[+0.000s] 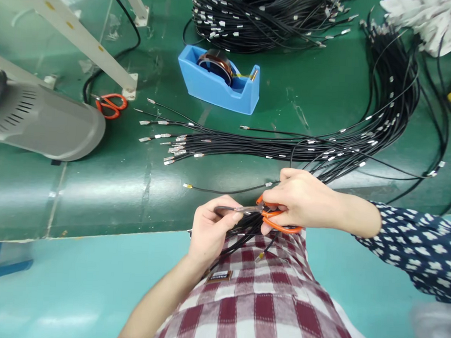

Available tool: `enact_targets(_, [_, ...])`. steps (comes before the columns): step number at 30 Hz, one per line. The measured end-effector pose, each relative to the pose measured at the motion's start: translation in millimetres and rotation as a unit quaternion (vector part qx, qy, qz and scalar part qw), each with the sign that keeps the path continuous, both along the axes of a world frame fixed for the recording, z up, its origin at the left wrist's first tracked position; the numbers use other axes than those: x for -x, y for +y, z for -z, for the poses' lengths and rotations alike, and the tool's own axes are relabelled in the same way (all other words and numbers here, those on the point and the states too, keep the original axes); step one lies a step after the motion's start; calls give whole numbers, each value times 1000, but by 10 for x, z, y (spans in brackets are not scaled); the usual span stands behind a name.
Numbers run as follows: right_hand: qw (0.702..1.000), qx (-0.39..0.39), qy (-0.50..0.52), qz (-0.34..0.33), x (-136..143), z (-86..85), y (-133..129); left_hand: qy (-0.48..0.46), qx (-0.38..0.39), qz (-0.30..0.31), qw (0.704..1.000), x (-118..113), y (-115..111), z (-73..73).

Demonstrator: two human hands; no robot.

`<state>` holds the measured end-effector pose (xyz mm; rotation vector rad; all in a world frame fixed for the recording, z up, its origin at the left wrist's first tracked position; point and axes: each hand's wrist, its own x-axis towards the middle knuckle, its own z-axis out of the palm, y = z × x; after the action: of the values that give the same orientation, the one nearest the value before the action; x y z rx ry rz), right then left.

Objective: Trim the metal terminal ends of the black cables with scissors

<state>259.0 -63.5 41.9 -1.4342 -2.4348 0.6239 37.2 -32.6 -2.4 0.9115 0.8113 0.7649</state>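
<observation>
My right hand (292, 198) is closed round the orange handles of a pair of scissors (279, 221). The blades point left and meet the end of a black cable pinched in my left hand (214, 226), between thumb and forefinger. Below my hands, more black cables (245, 230) hang over the table edge against the checked apron (256, 302). One single cable (224, 191) with a yellow-marked end lies on the table just above my left hand. Behind it stretches a long bundle of black cables (249, 146) with white labels, curving up to the right.
A blue tape dispenser (218, 88) stands behind the bundle. Farther back is a coiled heap of cables (263, 19). On the left are a grey cylindrical device (46, 122), a second pair of orange-handled scissors (113, 106) and a white metal frame (84, 38). White gloves (437, 21) lie back right.
</observation>
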Motion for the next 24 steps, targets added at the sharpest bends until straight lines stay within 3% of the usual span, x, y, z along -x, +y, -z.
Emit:
enact_targets(15, [997, 20, 56, -57, -63, -87, 43, -3, -44, 34, 998, 22, -18, -30])
enact_targets(24, [999, -14, 8, -51, -38, -22, 24, -10, -44, 34, 998, 12, -23, -28])
